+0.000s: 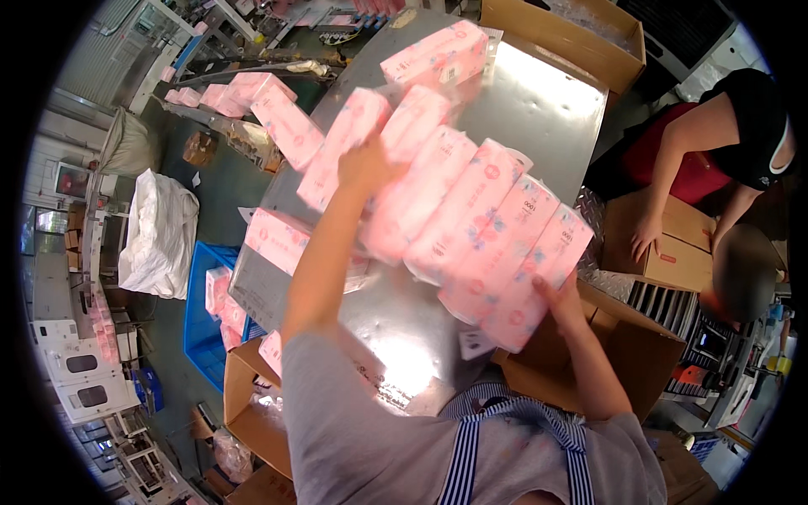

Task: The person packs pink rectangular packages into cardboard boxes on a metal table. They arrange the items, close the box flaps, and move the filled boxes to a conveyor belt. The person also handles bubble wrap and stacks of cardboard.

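Observation:
A slanting row of pink, flower-printed tissue packs (471, 215) stands side by side between my hands. My left hand (368, 167), slightly blurred, grips the row's far left end. My right hand (559, 296) presses on the pack at the near right end, its thumb on the wrapper. The packs lie over the metal table (547, 109), and the right end reaches past its edge beside an open cardboard box (547, 366). Another tissue pack (343, 143) lies close to my left hand. Whether the row rests on the table or is lifted I cannot tell.
More packs (286, 126) arrive along a conveyor at the left. A blue crate (202, 311) holds several packs. Another box (240, 387) stands near my left elbow, and a carton (564, 34) at the far edge. At right, a co-worker handles a closed box (665, 240).

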A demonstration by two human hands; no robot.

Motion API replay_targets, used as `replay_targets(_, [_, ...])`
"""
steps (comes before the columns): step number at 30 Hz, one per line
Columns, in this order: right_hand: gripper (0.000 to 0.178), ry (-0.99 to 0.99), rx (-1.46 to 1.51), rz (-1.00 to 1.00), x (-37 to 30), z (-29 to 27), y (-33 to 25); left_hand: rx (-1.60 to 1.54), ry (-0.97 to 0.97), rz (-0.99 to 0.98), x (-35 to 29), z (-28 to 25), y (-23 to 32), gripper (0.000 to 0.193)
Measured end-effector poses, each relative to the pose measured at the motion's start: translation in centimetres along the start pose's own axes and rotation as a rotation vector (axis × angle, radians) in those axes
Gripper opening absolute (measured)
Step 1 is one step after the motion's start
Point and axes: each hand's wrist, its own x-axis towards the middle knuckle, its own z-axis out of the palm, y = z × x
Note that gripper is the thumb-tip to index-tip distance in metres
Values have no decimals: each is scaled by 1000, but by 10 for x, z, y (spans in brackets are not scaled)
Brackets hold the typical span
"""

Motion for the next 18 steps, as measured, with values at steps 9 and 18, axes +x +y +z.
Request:
replay_targets(9, [71,-356,1,104,83,-18,-31,-1271,-289,-425,-148,22,-67,75])
replay_targets(18, [71,-566,60,523,79,-28,-53,-1799,-607,-600,-135,48,-92,65])
